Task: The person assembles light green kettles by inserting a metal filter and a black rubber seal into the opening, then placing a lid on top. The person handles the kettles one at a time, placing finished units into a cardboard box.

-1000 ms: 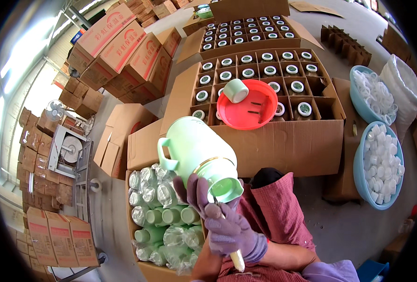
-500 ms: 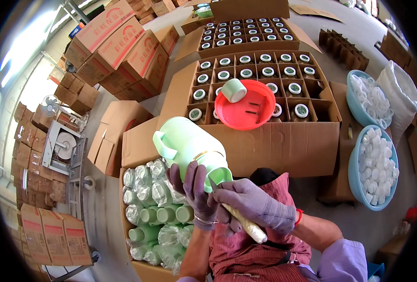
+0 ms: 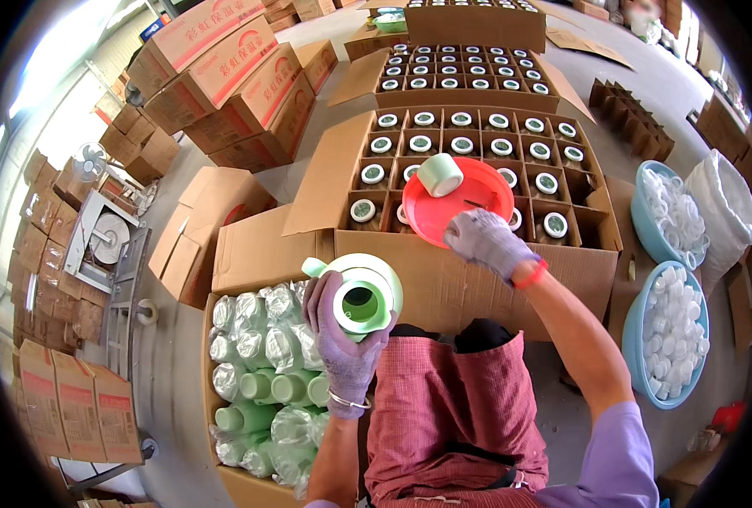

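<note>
My left hand (image 3: 342, 345), in a grey-purple glove, grips a pale green thermos jug (image 3: 387, 276) at its neck. The jug is tilted so its round mouth faces me and shows a dark inside. My right hand (image 3: 483, 240), gloved too, is closed at the near rim of a red basin (image 3: 427, 220). Its fingertips are hidden, so what it holds, if anything, cannot be made out. A pale green cup (image 3: 441, 175) lies tipped on the basin's left rim, and a small dark piece shows inside the basin. No knife shows now.
The basin rests on a divided carton (image 3: 478, 279) of white-capped bottles. At my left stands a carton (image 3: 210, 372) of green jugs, several wrapped in clear plastic. Two blue basins (image 3: 628, 343) of white plastic parts stand at right, beside a white sack (image 3: 719, 199). Stacked boxes (image 3: 223, 68) rise far left.
My right hand has left the jug's mouth, where it held a knife with a wrapped handle, and reached forward to the red basin. The jug has turned its mouth toward me.
</note>
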{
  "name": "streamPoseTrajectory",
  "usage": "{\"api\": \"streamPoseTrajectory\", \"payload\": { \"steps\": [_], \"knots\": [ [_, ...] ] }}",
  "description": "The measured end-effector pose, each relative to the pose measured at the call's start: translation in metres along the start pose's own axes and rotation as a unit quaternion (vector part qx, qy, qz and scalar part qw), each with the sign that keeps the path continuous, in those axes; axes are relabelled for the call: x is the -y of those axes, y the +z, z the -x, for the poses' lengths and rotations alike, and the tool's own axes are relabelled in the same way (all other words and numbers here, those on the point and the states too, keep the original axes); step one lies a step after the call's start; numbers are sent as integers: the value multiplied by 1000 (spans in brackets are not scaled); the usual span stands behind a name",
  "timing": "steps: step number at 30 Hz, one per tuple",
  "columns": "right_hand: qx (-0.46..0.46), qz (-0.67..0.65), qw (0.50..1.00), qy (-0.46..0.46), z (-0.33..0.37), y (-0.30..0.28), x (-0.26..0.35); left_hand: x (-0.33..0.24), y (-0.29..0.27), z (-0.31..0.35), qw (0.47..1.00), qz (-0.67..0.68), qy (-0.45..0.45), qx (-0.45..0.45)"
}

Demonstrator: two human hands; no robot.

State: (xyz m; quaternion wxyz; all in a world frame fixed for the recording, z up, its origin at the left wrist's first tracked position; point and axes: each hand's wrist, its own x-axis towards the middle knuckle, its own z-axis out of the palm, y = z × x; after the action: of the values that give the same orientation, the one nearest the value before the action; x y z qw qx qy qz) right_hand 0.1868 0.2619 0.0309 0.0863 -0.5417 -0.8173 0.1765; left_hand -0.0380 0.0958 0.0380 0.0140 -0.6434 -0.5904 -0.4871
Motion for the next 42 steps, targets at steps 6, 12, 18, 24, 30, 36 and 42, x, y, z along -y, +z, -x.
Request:
{"api": "streamPoseTrajectory", "payload": {
  "steps": [6, 12, 18, 24, 30, 36, 42],
  "knots": [
    [-231, -83, 958, -150, -4, 18, 24, -11, -7, 4, 971, 176, -149, -67],
    [-277, -165, 893, -313, 116, -39, 95, -39, 0, -2, 996, -5, 82, -27],
    [-293, -221, 897, -247, 131, -10, 109, -60, 4, 4, 988, -26, 150, -27],
    [-412, -247, 860, -174, 158, -17, 85, -62, -6, 6, 997, 34, 53, -41],
    [-228, -604, 760, 76, 156, 16, 25, -74, -1, 35, 881, 367, -239, -178],
    [-233, -635, 730, 101, 169, -7, 24, -35, -23, 133, 875, 363, -302, 102],
    [-242, -127, 948, -166, 230, 57, 88, -30, -1, 107, 745, 509, -398, 163]
  ]
}}
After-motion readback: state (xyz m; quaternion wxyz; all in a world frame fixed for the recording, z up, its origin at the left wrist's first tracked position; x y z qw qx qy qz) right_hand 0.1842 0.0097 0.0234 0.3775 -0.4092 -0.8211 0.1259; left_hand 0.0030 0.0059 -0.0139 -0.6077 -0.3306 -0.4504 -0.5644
